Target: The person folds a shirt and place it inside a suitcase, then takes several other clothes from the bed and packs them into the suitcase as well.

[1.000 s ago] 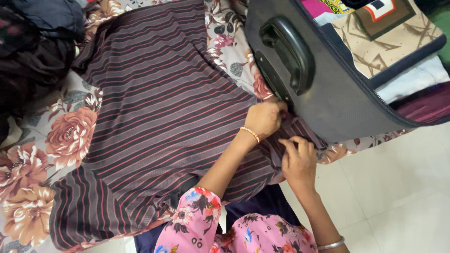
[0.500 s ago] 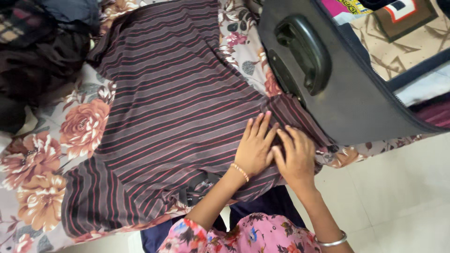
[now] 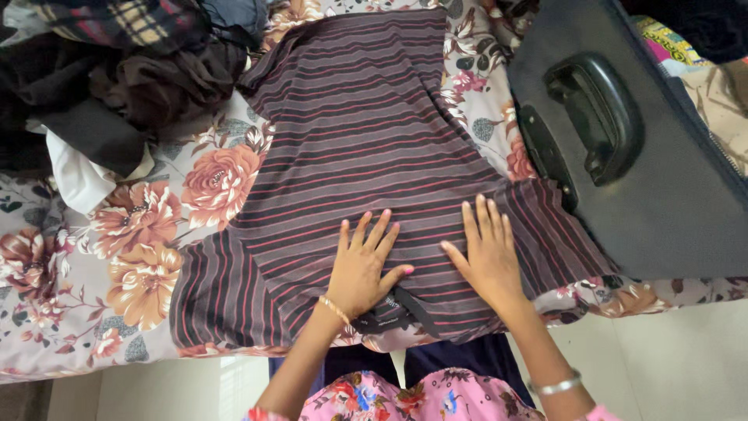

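The dark suitcase (image 3: 654,179) runs off the right edge, so only its side panel with the moulded handle (image 3: 596,117) and a strip of its zip show. It overlaps the right sleeve of the striped T-shirt (image 3: 366,156), hiding that sleeve's end. The heap of dark clothes (image 3: 101,70) at the upper left is cut by the frame, and its single garments are hard to tell apart. The shirt's neck end hangs at the near edge of the bed, where a dark band of the collar shows between the wrists.

The T-shirt lies flat on the floral bedsheet (image 3: 117,257), grey-brown with thin red and black stripes, its left sleeve spread out toward the flowers. The left hand (image 3: 362,265) rests palm down on it with fingers spread; the right hand (image 3: 489,253) lies flat just beside, fingers fanned too. Neither pinches the cloth.
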